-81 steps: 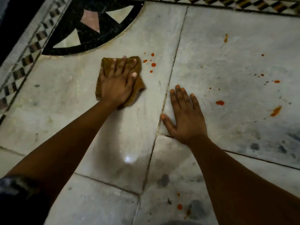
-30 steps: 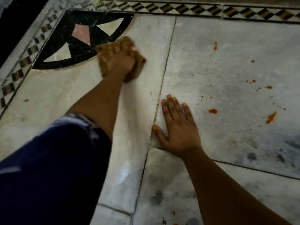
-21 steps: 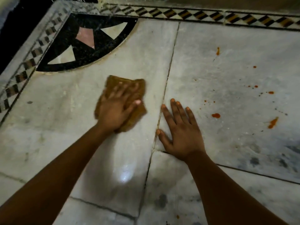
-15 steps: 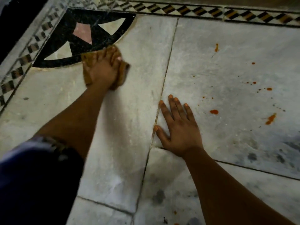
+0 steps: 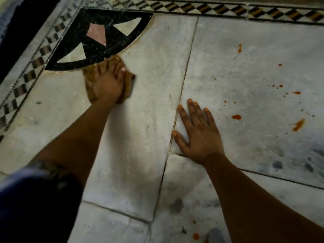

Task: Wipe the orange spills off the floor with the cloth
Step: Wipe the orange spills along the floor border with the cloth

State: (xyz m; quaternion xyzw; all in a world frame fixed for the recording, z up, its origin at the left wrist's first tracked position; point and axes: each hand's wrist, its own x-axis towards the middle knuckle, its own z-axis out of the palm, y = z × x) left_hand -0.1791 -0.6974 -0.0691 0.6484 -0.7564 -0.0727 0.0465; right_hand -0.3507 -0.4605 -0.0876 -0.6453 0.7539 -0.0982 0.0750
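A brown cloth (image 5: 129, 83) lies on the pale marble floor (image 5: 150, 106), just below the black inlaid quarter circle. My left hand (image 5: 108, 81) presses flat on top of it, fingers spread, and is blurred with motion. My right hand (image 5: 198, 134) rests palm down on the floor beside the tile joint, holding nothing. Orange spills dot the right tile: a round drop (image 5: 236, 117), a longer streak (image 5: 298, 125), small specks (image 5: 278, 86) and one mark higher up (image 5: 239, 48). More orange drops (image 5: 196, 236) sit near the bottom edge.
A black inlay with pink and cream triangles (image 5: 98, 39) fills the upper left corner. A chequered border strip (image 5: 228, 10) runs along the top and down the left side. Dark smudges (image 5: 177, 206) mark the lower tiles. My dark blue sleeve (image 5: 35, 204) covers the lower left.
My left hand has swept the cloth back and forth over the left tile, wiping away the orange drops there. Half a second ago it was slightly higher; my right hand has stayed planted.
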